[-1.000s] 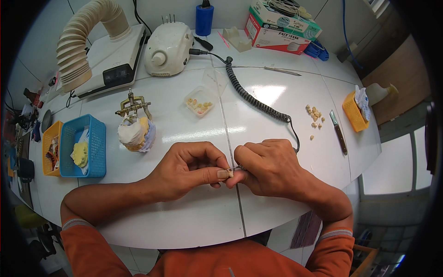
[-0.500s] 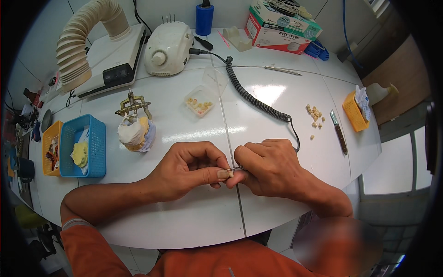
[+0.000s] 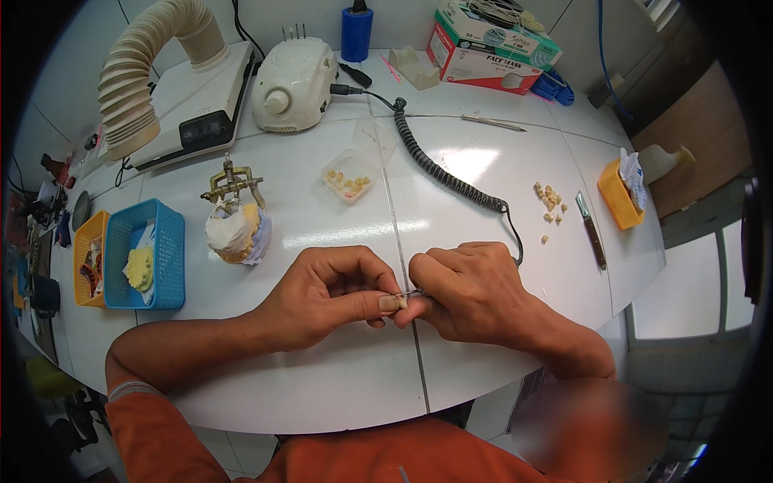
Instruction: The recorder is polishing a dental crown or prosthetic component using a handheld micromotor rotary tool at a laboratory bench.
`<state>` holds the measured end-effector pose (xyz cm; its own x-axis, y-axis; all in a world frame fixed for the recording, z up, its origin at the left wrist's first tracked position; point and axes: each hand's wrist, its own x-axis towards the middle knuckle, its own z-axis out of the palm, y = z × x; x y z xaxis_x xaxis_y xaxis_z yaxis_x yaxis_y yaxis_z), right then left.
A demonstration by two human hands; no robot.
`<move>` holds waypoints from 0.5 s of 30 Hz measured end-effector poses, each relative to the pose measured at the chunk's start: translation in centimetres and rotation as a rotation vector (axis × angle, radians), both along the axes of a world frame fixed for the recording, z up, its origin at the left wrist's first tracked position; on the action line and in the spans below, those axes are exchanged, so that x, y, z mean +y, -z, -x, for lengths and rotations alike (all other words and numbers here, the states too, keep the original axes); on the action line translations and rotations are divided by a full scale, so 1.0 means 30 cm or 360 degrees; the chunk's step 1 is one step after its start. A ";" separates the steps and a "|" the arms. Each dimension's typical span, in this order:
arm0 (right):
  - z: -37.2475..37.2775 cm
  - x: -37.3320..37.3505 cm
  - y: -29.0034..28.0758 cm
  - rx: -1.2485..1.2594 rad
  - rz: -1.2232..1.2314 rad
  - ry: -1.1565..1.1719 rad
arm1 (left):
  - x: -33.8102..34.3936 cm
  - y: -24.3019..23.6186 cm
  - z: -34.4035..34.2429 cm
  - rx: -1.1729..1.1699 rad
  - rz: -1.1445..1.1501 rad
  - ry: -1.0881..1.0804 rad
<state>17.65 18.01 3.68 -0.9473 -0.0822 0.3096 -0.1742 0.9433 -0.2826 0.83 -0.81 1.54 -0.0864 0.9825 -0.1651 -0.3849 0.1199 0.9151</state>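
Near the front middle of the table, my left hand pinches a small cream-coloured artificial tooth between thumb and fingers. My right hand is closed around a rotary handpiece, mostly hidden by the fingers. Its thin metal bit reaches left to the tooth and appears to touch it. From behind the right hand a black coiled cord runs back to a white control unit. The fingertips of both hands nearly meet.
Left of my hands stand a dental articulator with a plaster model and a blue basket. A clear box of teeth lies ahead. To the right are loose teeth, a wood-handled knife and a yellow basket.
The tooth has tilted very slightly at my left fingertips. Both hands otherwise keep the same place and grip.
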 end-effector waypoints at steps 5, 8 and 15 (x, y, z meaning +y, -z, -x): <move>-0.001 -0.001 0.000 -0.0001 -0.0002 0.0000 | 0.000 0.000 -0.001 -0.0020 -0.0010 0.0009; 0.002 0.000 0.002 -0.0001 -0.0001 -0.0002 | 0.000 0.000 -0.002 -0.0021 -0.0009 -0.0005; 0.001 -0.001 0.010 0.0025 -0.0010 0.0022 | 0.001 -0.004 0.000 0.0012 0.0002 0.0000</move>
<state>17.61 17.99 3.39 -0.9433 -0.0708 0.3242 -0.1654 0.9473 -0.2742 0.83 -0.79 1.67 -0.0879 0.9822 -0.1658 -0.3782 0.1211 0.9178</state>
